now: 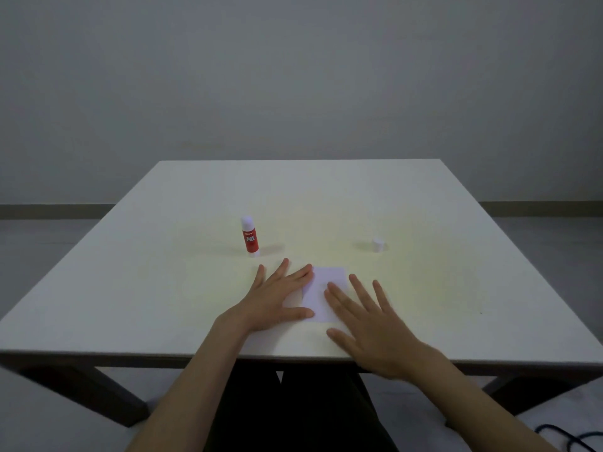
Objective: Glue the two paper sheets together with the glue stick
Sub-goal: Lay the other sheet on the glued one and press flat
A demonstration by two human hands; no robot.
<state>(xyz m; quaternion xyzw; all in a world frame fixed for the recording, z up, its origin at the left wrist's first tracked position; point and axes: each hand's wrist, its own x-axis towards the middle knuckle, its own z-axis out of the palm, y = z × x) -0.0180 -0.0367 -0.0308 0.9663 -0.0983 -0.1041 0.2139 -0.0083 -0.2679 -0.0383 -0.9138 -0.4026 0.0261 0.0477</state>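
White paper point(323, 298) lies flat on the tabletop point(424, 197), close to the near edge and roughly centred between your hands. You see it as a small pale rectangle with a faint lilac tint; a second edge shows at its left side under your fingers, but you cannot tell from this view whether one sheet or two stacked sheets lie there.

Your left hand point(277, 295) rests palm down on the left part of the paper, fingers spread and released, grasping nothing. Your right hand point(368, 324) lies flat with fingers extended, its fingertips on the right part of the paper, also grasping nothing.

Beyond the paper and to its left, the glue stick point(250, 236) stands upright, uncapped, with a red body, white base and white tip. Its label reads "GLUE STICK" in white; the smaller print above is too small to read. Beyond the paper and to its right, well apart from the stick, a white cap point(378, 244) stands.
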